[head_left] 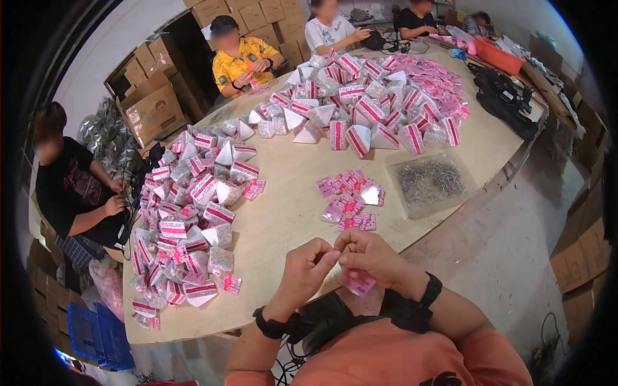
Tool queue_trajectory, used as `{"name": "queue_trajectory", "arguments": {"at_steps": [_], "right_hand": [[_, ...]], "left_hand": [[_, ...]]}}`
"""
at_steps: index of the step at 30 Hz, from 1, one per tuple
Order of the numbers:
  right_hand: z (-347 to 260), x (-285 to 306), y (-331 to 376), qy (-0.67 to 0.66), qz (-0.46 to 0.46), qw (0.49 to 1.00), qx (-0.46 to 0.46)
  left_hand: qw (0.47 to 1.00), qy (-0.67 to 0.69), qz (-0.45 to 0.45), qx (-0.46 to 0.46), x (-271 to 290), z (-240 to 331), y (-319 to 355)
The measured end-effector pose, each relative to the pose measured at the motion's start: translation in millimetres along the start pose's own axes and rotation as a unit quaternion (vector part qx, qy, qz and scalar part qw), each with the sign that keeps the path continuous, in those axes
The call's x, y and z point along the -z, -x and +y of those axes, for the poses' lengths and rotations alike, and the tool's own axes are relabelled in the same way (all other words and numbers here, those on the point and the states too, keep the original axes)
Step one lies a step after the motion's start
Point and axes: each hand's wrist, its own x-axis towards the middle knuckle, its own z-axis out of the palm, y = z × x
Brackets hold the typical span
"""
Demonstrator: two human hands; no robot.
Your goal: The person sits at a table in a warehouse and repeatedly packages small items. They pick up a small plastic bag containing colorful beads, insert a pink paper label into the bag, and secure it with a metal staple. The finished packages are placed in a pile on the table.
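Note:
My left hand (308, 267) and my right hand (373, 258) meet at the table's near edge, thumbs and fingertips pinched together. Below the right fingers hangs a small pink printed card (359, 284), gripped by that hand. Whatever lies between the left fingertips is too small to make out. Just beyond my hands is a loose group of pink cards (347, 193), one of them showing a shiny pale face. To their right sits a shallow clear tray (412, 211) of small metal pins or hooks (431, 179).
Heaps of clear bags with pink-and-white card tops cover the table's left (193, 212) and far side (360, 103). Pink cards (431, 80) pile farther back, near a red basin (499, 56). Several people work around the table. A blue crate (100, 334) stands at lower left.

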Motion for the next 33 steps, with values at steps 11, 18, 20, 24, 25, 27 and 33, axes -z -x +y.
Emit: {"name": "queue_trajectory", "arguments": {"at_steps": [11, 18, 20, 24, 25, 27, 33], "right_hand": [[9.9, -17.4, -6.0, 0.531, 0.122, 0.768, 0.338], [8.4, -11.0, -9.0, 0.563, 0.113, 0.739, 0.352], [7.8, -6.4, -8.0, 0.507, 0.125, 0.790, 0.321], [4.3, 10.8, -3.1, 0.175, 0.154, 0.967, 0.102], [6.8, 19.3, -4.1, 0.066, 0.153, 0.986, 0.027], [19.3, 37.4, -5.5, -0.019, 0.155, 0.988, -0.020], [41.5, 73.9, -3.3, -0.144, 0.129, 0.980, -0.054]], "left_hand": [[0.973, 0.207, -0.011, 0.102, 4.1, -3.7, -3.3], [0.971, 0.213, -0.027, 0.101, 4.7, -5.1, -8.0], [0.977, 0.186, -0.034, 0.103, 5.7, -1.9, -12.7], [0.993, 0.075, -0.039, 0.088, 17.5, 20.6, -47.3], [0.994, 0.048, -0.043, 0.086, 21.8, 25.5, -63.3], [0.997, -0.041, -0.046, 0.044, 27.4, 30.8, -105.7], [0.986, -0.149, -0.005, 0.069, 6.6, -22.1, -234.1]]}}
